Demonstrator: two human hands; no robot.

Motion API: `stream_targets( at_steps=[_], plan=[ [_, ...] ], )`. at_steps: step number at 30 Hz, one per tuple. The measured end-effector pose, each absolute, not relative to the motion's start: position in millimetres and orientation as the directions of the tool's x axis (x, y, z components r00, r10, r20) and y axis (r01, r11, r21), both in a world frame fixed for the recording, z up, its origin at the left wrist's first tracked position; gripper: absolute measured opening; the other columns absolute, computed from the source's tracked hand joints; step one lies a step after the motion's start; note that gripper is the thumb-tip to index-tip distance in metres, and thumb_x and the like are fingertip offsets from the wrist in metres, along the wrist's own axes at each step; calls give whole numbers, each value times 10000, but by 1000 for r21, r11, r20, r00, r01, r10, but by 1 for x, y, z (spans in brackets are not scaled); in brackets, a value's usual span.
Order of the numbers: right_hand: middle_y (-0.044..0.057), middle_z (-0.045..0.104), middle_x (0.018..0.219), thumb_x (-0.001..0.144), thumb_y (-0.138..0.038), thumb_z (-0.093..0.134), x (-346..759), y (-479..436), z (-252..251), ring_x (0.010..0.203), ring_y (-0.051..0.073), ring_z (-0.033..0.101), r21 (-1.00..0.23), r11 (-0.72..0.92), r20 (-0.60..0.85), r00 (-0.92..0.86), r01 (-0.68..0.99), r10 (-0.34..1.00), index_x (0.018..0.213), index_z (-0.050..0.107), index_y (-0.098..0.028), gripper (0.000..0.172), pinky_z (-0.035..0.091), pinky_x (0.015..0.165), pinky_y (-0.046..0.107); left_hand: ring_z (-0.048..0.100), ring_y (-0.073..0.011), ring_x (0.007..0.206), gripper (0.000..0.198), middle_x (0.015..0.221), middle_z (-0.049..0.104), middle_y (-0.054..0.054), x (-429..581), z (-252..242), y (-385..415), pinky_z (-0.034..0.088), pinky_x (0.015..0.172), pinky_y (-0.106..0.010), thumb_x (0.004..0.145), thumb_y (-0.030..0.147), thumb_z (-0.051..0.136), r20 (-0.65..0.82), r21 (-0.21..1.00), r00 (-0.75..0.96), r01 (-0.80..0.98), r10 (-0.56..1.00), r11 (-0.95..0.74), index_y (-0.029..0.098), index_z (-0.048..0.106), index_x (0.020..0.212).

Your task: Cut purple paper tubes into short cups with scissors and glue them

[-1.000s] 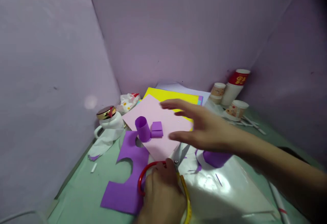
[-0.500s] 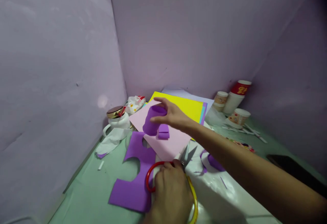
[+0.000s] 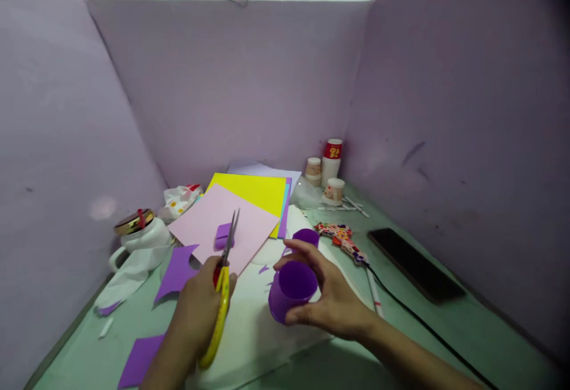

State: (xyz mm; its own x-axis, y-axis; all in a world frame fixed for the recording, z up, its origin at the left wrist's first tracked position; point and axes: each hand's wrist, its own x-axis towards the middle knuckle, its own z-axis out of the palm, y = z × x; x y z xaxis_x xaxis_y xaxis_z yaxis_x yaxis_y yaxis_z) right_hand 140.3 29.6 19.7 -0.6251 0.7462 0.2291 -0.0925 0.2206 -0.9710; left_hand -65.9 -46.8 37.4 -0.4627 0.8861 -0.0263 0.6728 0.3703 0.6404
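A person's right hand (image 3: 332, 304) curls around a purple paper tube (image 3: 289, 292), thumb and fingers on its open rim, at the front of the green surface (image 3: 445, 342). The left hand (image 3: 198, 307) is closed on yellow-handled scissors (image 3: 225, 265), blades together and pointing away over a pink sheet (image 3: 200, 224). A second purple roll (image 3: 306, 237) sits just behind the tube. Paper cups (image 3: 332, 158) stand at the back, and a dark phone (image 3: 414, 264) lies to the right.
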Motion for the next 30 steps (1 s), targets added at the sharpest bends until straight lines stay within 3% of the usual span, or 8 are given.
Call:
stream_targets(
  at_steps=[5, 10, 13, 16, 20, 25, 28, 30],
  plan=[
    [113, 610, 1166, 536, -242, 880, 139, 25, -4, 1080, 273, 594, -972, 213, 225, -651, -98, 725, 1273, 424, -201, 868, 437, 978, 424, 411, -119, 352, 327, 467, 417, 118, -30, 31, -54, 324, 371, -220, 788, 497, 482, -73, 894, -367, 387, 927, 224, 243, 421, 984],
    [112, 552, 1250, 543, -169, 857, 133, 25, -22, 1107, 284, 577, -986, 144, 160, -641, -78, 750, 1323, 406, -220, 902, 474, 925, 406, 430, -94, 353, 322, 473, 471, 118, -12, 26, -55, 330, 359, -195, 797, 431, 578, -85, 976, -367, 155, 926, 151, 237, 422, 1001],
    [58, 606, 1145, 556, -113, 826, 130, 28, -29, 1029, 265, 594, -971, 235, 199, -665, -35, 720, 1228, 513, -226, 751, 477, 899, 400, 456, -84, 355, 325, 501, 528, 105, -16, 25, -53, 360, 370, -195, 775, 383, 634, -99, 992, -372, 34, 923, 121, 230, 435, 982],
    [28, 638, 1023, 602, -122, 795, 128, 31, -33, 922, 233, 606, -958, 283, 227, -692, -34, 686, 1130, 576, -214, 580, 493, 829, 371, 469, -82, 355, 339, 539, 570, 84, -21, 24, -52, 372, 362, -199, 743, 388, 660, -106, 993, -389, 7, 915, 118, 221, 457, 957],
    [20, 644, 956, 587, -143, 805, 128, 31, -31, 870, 223, 600, -970, 243, 185, -663, -4, 725, 1091, 590, -209, 551, 491, 800, 368, 478, -74, 361, 325, 573, 592, 74, -24, 24, -51, 384, 371, -199, 734, 364, 669, -95, 995, -398, 1, 913, 104, 222, 466, 944],
    [38, 652, 872, 520, -263, 852, 128, 32, -26, 792, 220, 605, -991, -29, 63, -646, -131, 761, 973, 624, -181, 514, 496, 750, 379, 524, -89, 436, 333, 615, 615, 55, -30, 26, -51, 412, 411, -202, 719, 338, 692, -53, 997, -437, 23, 898, 70, 219, 486, 953],
    [71, 676, 899, 537, -424, 840, 130, 35, -20, 798, 222, 630, -890, -287, 32, -678, -353, 734, 968, 656, -169, 533, 500, 777, 386, 543, -105, 466, 332, 621, 610, 50, -34, 24, -50, 432, 426, -219, 720, 335, 697, -12, 1000, -461, -14, 887, 6, 206, 502, 955],
    [77, 684, 901, 556, -452, 828, 140, 39, -9, 795, 219, 641, -858, -320, 57, -693, -402, 719, 974, 668, -168, 530, 507, 772, 381, 550, -113, 478, 331, 629, 598, 50, -37, 22, -50, 437, 423, -229, 726, 335, 696, -6, 999, -464, -47, 886, -17, 195, 510, 962]
  ],
)
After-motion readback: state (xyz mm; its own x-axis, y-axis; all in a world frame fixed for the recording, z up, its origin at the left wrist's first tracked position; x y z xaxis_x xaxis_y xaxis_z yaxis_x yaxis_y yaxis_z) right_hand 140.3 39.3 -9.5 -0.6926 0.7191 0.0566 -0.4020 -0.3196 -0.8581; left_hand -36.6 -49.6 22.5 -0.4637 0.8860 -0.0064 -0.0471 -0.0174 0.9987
